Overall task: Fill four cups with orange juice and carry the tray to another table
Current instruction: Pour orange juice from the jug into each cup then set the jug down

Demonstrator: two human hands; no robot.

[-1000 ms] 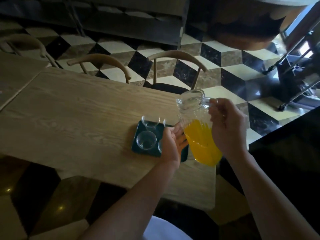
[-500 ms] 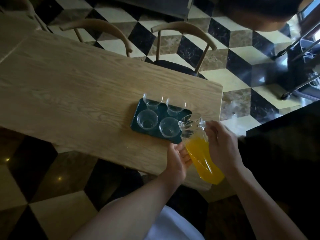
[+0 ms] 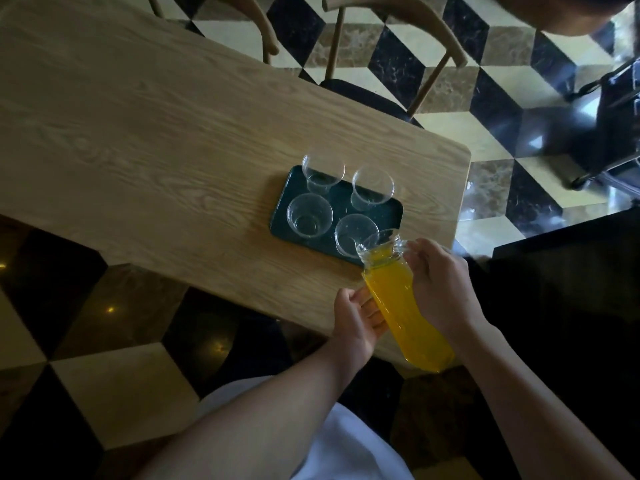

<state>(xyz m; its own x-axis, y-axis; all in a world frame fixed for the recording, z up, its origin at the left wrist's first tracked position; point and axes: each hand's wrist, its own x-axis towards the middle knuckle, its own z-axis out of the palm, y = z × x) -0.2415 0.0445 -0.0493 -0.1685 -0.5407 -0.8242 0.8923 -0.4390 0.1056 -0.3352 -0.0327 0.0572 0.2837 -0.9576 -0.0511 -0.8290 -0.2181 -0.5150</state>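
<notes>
pitcher [image 3: 405,306] tilted between both hands' fingers [image 3: 372,306] (spout over nearest cup [image 3: 353,233]).

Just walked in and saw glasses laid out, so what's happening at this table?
A person is about to pour orange juice. The right hand grips the handle of a glass pitcher of juice, tilted with its spout over the nearest cup. The left hand supports the pitcher's underside. Four clear cups stand on a dark green tray on the wooden table; all look empty.
</notes>
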